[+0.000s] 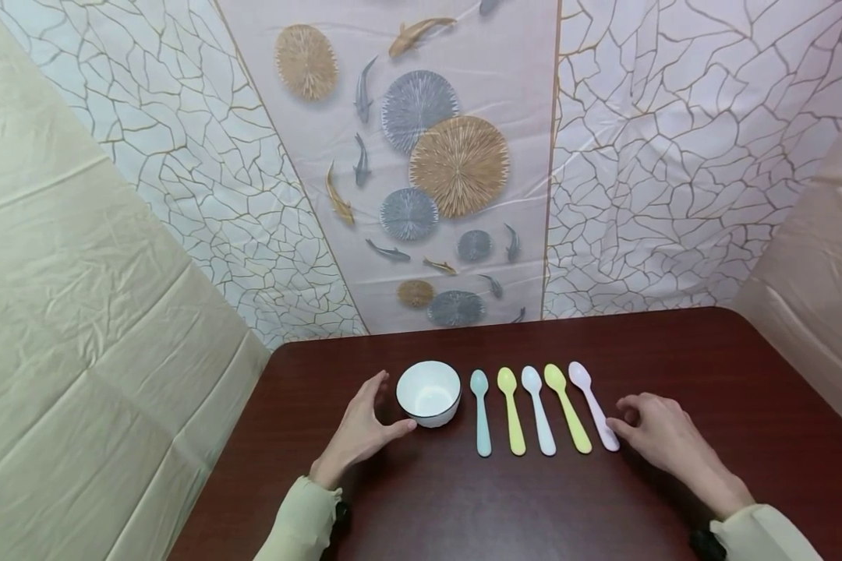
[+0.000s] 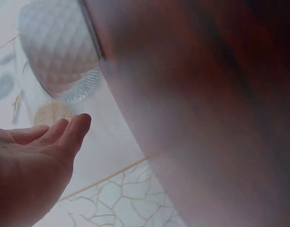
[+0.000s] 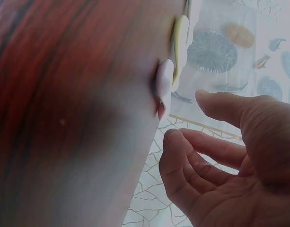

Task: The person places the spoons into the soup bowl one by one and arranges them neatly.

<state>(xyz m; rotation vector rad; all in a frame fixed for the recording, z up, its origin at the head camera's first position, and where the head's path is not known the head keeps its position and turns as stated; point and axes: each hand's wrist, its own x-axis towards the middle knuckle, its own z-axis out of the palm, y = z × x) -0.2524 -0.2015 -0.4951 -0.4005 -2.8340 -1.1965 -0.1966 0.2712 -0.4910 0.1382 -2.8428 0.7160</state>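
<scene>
A white bowl (image 1: 429, 393) with a dark rim stands upright on the table. My left hand (image 1: 358, 428) is spread at the bowl's left side, thumb towards its front; whether the thumb touches it, I cannot tell. In the left wrist view the bowl (image 2: 59, 42) has a quilted outer wall. Right of it several spoons lie in a row: a teal spoon (image 1: 482, 417), a yellow spoon (image 1: 511, 413), a pale blue spoon (image 1: 539, 413), another yellow spoon (image 1: 568, 409) and a pale pink spoon (image 1: 595, 407). Beside the pink spoon's handle my right hand (image 1: 663, 436) hovers, fingers bent loosely around nothing.
The dark red-brown wooden table (image 1: 519, 506) has rounded far corners. Behind it hangs a patterned cloth (image 1: 456, 257) with fish and round leaf shapes. Beige cloth (image 1: 98, 312) covers the left side, and more beige cloth (image 1: 814, 249) the right.
</scene>
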